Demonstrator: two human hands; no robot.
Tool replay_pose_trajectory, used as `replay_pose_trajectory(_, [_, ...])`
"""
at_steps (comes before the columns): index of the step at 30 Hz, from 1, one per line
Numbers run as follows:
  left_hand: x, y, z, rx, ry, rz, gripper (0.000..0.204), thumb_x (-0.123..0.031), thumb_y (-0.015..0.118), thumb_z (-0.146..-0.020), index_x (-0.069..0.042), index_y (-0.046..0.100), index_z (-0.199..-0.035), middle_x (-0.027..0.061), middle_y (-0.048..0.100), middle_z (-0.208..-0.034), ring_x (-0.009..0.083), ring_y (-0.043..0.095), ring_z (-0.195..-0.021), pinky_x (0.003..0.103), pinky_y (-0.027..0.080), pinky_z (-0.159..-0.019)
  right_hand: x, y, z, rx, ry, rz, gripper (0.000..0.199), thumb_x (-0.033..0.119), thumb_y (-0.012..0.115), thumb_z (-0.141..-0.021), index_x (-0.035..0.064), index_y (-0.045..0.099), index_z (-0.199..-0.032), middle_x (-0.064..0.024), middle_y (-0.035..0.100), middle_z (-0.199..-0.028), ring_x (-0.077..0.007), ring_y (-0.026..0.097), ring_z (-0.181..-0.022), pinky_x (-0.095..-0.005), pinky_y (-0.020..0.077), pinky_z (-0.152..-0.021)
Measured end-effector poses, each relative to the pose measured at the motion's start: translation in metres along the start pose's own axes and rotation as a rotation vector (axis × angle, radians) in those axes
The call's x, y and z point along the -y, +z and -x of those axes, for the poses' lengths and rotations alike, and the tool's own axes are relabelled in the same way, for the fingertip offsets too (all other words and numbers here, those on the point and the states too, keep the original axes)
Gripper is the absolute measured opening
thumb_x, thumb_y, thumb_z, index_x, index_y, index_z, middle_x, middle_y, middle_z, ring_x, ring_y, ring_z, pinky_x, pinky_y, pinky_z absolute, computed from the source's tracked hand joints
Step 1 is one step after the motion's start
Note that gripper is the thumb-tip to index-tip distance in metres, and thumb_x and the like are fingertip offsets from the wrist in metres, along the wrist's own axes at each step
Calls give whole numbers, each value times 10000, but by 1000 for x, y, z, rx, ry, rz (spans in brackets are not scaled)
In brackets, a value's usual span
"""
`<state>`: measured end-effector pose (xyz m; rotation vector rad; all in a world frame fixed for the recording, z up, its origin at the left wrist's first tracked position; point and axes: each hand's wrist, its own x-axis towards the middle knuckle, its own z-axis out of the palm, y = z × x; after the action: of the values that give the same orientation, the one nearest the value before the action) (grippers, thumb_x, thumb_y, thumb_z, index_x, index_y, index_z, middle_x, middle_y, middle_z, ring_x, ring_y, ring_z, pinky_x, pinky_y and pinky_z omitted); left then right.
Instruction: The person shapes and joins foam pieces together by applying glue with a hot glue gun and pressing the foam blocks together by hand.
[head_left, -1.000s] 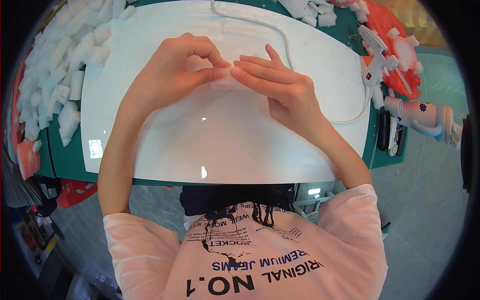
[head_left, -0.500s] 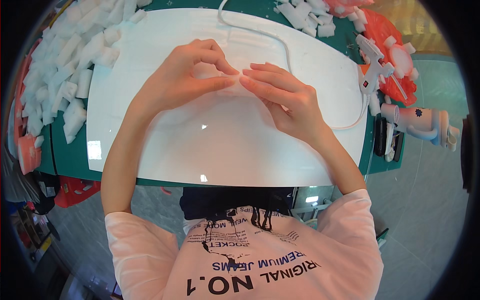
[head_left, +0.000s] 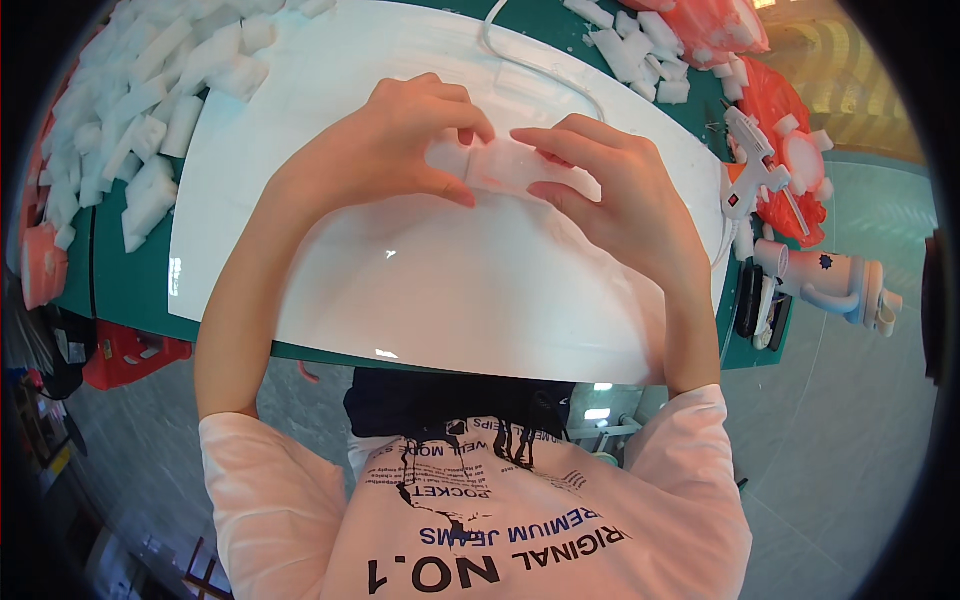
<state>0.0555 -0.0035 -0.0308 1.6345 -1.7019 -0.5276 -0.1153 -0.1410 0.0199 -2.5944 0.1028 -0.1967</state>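
A white foam block (head_left: 505, 166) lies sideways at the far middle of a glossy white board (head_left: 450, 290). At its left end, my left hand (head_left: 400, 145) has the thumb on the near edge and curled fingers on the far edge. My right hand (head_left: 625, 185) grips the right part between thumb and fingers. A seam-like line crosses the block near my left fingertips; whether it is one piece or two joined ones I cannot tell.
White foam pieces (head_left: 150, 95) are heaped at the left, with more foam pieces (head_left: 640, 50) at the far right. Right of the board are a white glue gun (head_left: 750, 165), its cable (head_left: 530, 65), red plastic bags (head_left: 775, 110) and a pale bottle (head_left: 830, 280). Green table surface (head_left: 105, 250) borders the board.
My hands have moved from fingertips nearly meeting to farther apart, the right one shifting right. The foam block between them now shows clearly. The whole view has turned slightly.
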Motion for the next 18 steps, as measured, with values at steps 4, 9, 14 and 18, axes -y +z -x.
replay_pose_trajectory(4, [6, 7, 2, -44, 74, -177, 274, -115, 744, -635, -74, 639, -885, 26, 593, -873, 198, 517, -905, 327, 335, -913, 2, 0, 1, 5, -23, 23, 302, 22, 664, -671, 13, 618, -970, -117, 589, -832, -289, 584, -722, -345, 480, -627])
replay_pose_trajectory(9, [4, 9, 0, -63, 72, -173, 250, -91, 728, -626, -69, 645, -861, 28, 600, -881, 194, 522, -905, 324, 339, -907, -10, -8, -1, -11, 57, -60, 304, 33, 683, -646, 4, 612, -941, -121, 619, -839, -235, 613, -727, -301, 505, -682])
replay_pose_trajectory(14, [6, 11, 0, -79, 49, -153, 238, -92, 723, -623, -52, 649, -846, 39, 607, -868, 192, 532, -880, 303, 382, -868, -17, -22, 3, -9, 228, -273, 279, 23, 692, -643, -12, 602, -904, -115, 636, -856, -172, 617, -732, -269, 510, -735])
replay_pose_trajectory(18, [4, 11, 1, -104, 76, -186, 236, -93, 719, -629, -50, 649, -850, 41, 606, -869, 194, 533, -884, 306, 382, -871, -11, -29, 4, -129, 15, -179, 296, 0, 676, -632, -7, 602, -918, -93, 633, -845, -177, 607, -733, -274, 503, -715])
